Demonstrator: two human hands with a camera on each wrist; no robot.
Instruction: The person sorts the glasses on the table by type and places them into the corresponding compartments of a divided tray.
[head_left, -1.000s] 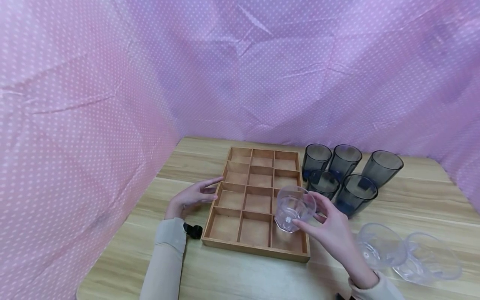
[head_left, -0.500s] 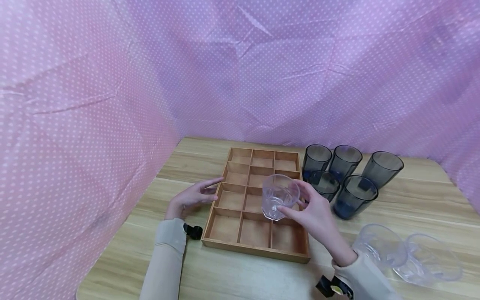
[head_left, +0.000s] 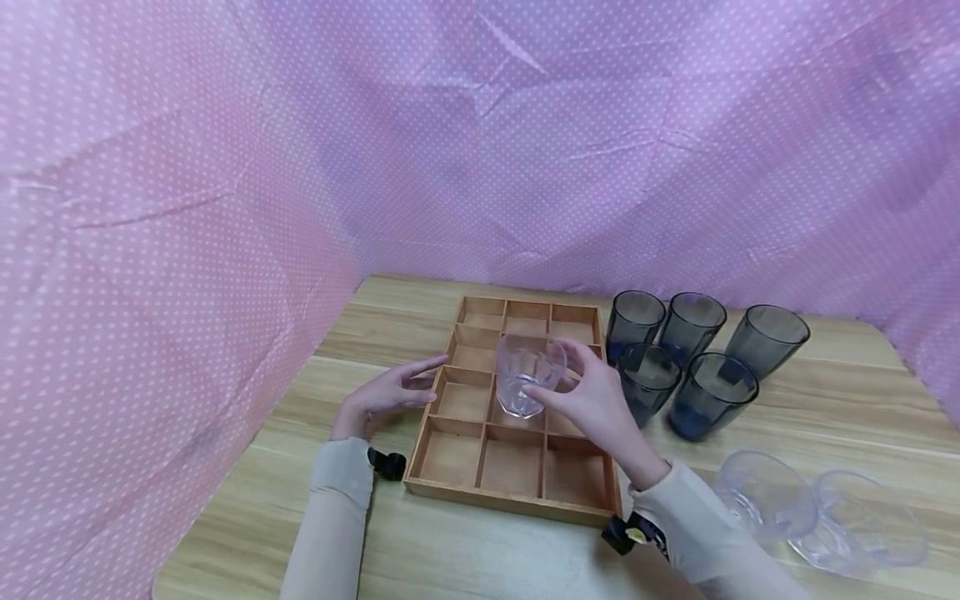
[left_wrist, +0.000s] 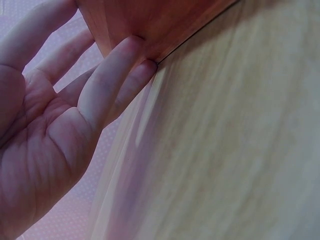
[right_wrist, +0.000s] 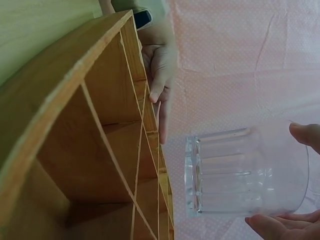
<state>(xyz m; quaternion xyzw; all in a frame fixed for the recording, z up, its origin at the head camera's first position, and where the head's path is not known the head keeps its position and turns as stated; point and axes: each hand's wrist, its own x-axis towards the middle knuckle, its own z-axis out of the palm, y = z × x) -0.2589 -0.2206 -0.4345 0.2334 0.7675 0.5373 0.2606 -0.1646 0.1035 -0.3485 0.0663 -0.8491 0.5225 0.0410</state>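
A clear faceted drinking glass (head_left: 521, 379) hangs upright over the middle column of a wooden compartment tray (head_left: 513, 500). My right hand (head_left: 592, 408) holds it from the right side, thumb and fingers apart around its wall. In the right wrist view the base of the glass (right_wrist: 240, 172) shows above the tray's dividers. My left hand (head_left: 390, 393) lies against the tray's left side with its fingers extended. The left wrist view has these fingertips (left_wrist: 131, 46) touching the tray's outer wall (left_wrist: 145, 20).
Several dark grey tumblers (head_left: 712, 396) stand right of the tray. Two more clear glasses, one (head_left: 765, 496) beside the other (head_left: 858, 521), are at the front right of the wooden table (head_left: 465, 554). A pink dotted cloth (head_left: 480, 167) hangs behind and to the left.
My right hand has carried the clear drinking glass leftward and farther back, from over the tray's right column to its middle column. The left hand has stayed in place.
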